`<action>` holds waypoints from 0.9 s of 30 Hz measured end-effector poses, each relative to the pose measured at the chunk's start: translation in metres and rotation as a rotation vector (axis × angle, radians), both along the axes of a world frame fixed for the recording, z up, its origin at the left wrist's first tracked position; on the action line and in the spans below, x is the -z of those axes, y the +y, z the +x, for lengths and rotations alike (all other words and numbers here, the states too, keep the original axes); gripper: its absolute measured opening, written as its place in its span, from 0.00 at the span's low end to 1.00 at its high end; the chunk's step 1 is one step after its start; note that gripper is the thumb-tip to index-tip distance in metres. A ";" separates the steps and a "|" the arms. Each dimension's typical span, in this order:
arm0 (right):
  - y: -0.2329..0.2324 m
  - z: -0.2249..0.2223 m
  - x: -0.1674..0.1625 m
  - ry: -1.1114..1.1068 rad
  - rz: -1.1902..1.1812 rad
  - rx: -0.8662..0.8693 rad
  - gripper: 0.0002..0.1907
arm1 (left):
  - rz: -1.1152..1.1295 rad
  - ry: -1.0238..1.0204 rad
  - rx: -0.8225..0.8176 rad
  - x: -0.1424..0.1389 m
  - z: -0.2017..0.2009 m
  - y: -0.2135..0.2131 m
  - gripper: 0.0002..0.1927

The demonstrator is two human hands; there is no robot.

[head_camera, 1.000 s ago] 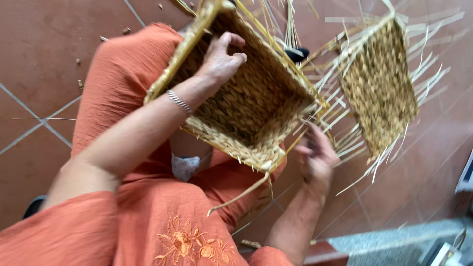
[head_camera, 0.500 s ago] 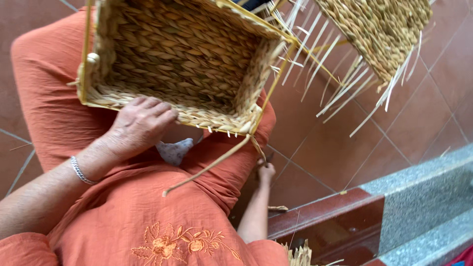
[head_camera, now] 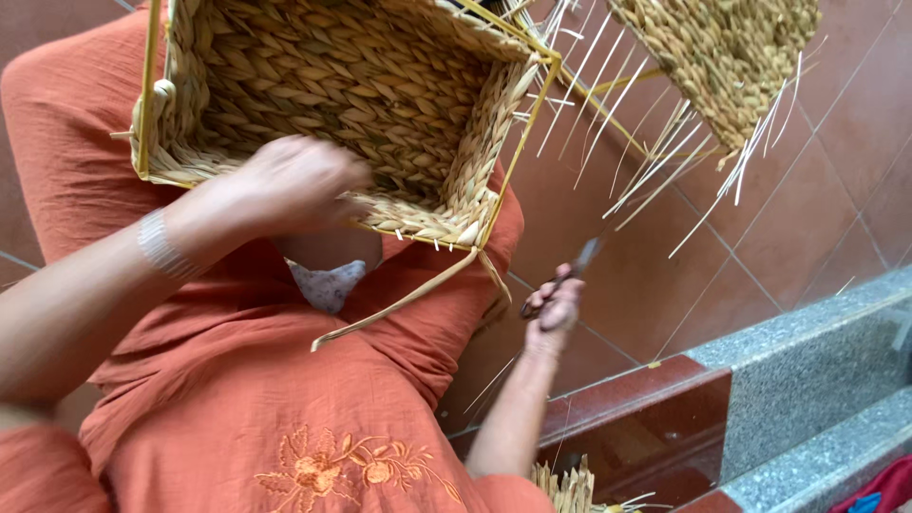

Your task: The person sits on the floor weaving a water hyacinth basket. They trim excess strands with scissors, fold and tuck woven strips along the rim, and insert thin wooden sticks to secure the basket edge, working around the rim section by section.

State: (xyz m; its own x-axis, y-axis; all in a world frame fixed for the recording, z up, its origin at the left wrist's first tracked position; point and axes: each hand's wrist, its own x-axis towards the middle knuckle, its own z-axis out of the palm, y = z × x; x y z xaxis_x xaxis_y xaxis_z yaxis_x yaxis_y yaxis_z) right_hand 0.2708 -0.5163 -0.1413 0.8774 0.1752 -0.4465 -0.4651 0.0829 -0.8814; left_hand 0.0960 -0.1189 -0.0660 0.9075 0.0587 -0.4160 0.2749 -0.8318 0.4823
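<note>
Basket (head_camera: 342,104) of woven straw, square in shape, lies on the lap of the person, over the orange dress (head_camera: 285,399), with the open side turned up toward the camera. The left hand (head_camera: 290,180) rests on the near rim of it; the hand is blurred, the fingers look curled over the edge, but I cannot tell how firm the hold is. A silver bracelet (head_camera: 160,249) sits on that wrist. From the near right corner a loose flat strand (head_camera: 399,302) hangs down over the knee.

The right hand (head_camera: 554,306) is lower and to the right, apart from the basket, above the red floor tiles (head_camera: 617,285). Its fingers are closed around a small dark tool (head_camera: 570,275), maybe scissors or a knife; the tip is too blurred to say which.

Far right, a second woven piece (head_camera: 731,57) stands with many thin pale stakes (head_camera: 665,152) sticking out toward the basket. At the near right runs a grey stone step (head_camera: 807,361), and a bundle of straw (head_camera: 570,489) lies near the elbow.

What could go wrong, in my judgement: the basket is balanced on the knees with one hand only, so it may slide off. The pointed tool is near the leg and the hanging strand, so a careless move could cut the wrong fibre or the cloth. The stiff stakes could also catch the arm.
</note>
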 end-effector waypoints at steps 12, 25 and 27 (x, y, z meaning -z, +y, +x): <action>0.095 0.008 -0.119 0.014 0.045 -0.619 0.49 | -0.564 -0.110 -0.529 0.080 0.174 -0.053 0.19; 0.191 -0.009 -0.074 0.386 -0.087 -0.476 0.39 | -1.179 -0.060 -0.799 0.051 0.161 -0.025 0.13; 0.197 -0.013 -0.070 0.420 -0.011 -0.418 0.38 | -1.142 -0.092 -0.808 0.046 0.161 -0.022 0.14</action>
